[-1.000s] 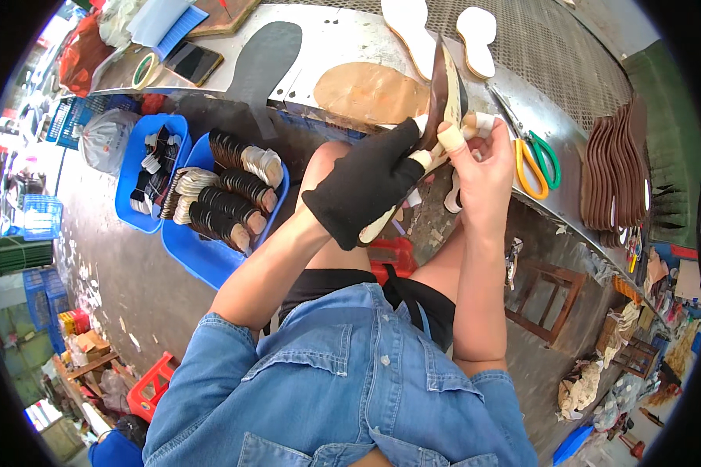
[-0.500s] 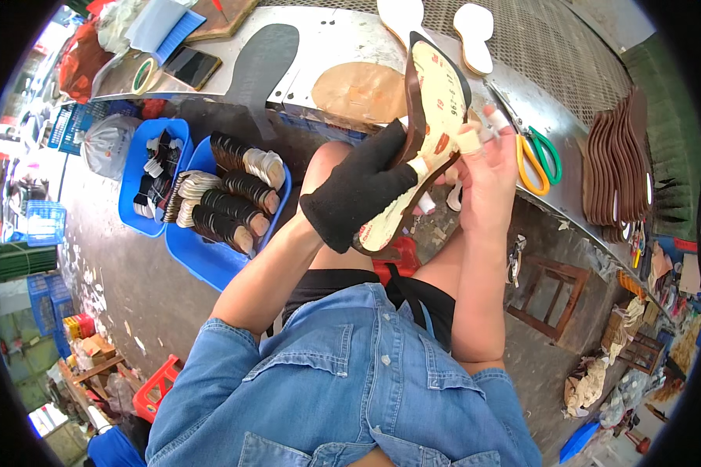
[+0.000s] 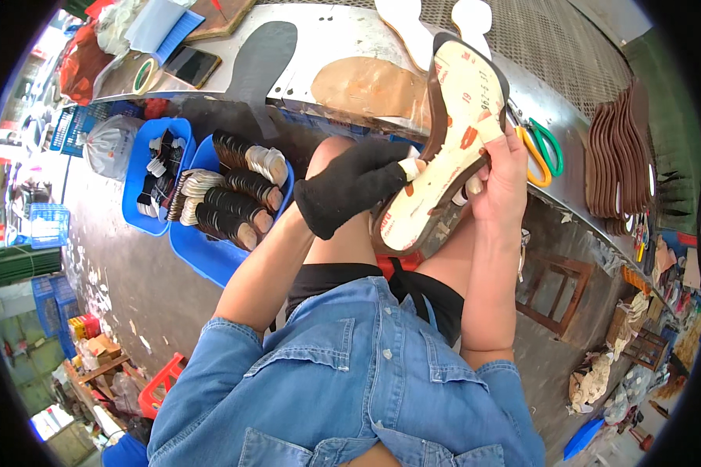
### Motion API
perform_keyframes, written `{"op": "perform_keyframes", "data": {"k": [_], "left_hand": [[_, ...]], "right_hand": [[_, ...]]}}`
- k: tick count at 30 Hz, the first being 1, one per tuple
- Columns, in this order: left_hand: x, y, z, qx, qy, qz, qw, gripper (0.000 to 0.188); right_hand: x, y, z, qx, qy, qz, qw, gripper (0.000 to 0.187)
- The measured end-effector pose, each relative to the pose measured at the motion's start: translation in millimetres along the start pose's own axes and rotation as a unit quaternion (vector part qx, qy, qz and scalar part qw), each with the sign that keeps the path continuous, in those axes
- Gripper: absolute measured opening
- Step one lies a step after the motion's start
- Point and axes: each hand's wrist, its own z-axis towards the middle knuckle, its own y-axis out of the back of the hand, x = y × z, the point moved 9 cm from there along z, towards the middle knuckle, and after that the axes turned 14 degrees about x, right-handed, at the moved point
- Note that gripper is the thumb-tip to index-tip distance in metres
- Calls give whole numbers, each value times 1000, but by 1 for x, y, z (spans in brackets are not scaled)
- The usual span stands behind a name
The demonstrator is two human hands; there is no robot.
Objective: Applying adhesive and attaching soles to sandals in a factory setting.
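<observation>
A shoe insole point(image 3: 453, 128) with a cream, printed face and a dark brown rim is held tilted above my lap, its wide end toward the bench. My left hand point(image 3: 350, 187), in a black glove with the thumb tip bare or wrapped, grips its left edge near the narrow end. On the opposite edge, my right hand point(image 3: 502, 187) is closed, its wrapped thumb lying on the cream face. The right fingers are partly hidden behind the insole.
Scissors point(image 3: 554, 148) with green and yellow handles lie on the metal bench beside brown stacked insoles point(image 3: 615, 159). White sole-shaped pieces point(image 3: 401, 19), a tan sheet point(image 3: 366, 86), a black sole shape point(image 3: 266, 56) and a phone point(image 3: 193, 67) are there too. Blue bins point(image 3: 202, 253) hold shoe parts at left.
The insole has shifted right and turned its cream face more toward me. My right fingers, spread beside it before, have closed on its right edge. My left hand still grips it.
</observation>
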Motion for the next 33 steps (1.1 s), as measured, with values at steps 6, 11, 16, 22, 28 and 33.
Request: {"op": "perform_keyframes", "data": {"k": [6, 11, 16, 22, 28, 33], "left_hand": [[-4, -6, 16, 66, 39, 111, 991, 18], [12, -13, 17, 115, -53, 145, 981, 16], [49, 2, 48, 64, -44, -504, 860, 52], [22, 15, 48, -161, -15, -210, 964, 43], [9, 8, 38, -246, -26, -310, 918, 40], [5, 12, 38, -241, 3, -211, 948, 41]], "right_hand": [[-2, 10, -3, 42, 19, 4, 999, 27], [-20, 6, -1, 40, -23, 73, 996, 40], [-14, -18, -12, 62, 39, -4, 997, 36], [-2, -22, -20, 17, 68, -153, 986, 28], [-9, -21, -15, 29, 58, -193, 979, 28], [-3, -17, -3, 90, 35, 9, 995, 33]]}}
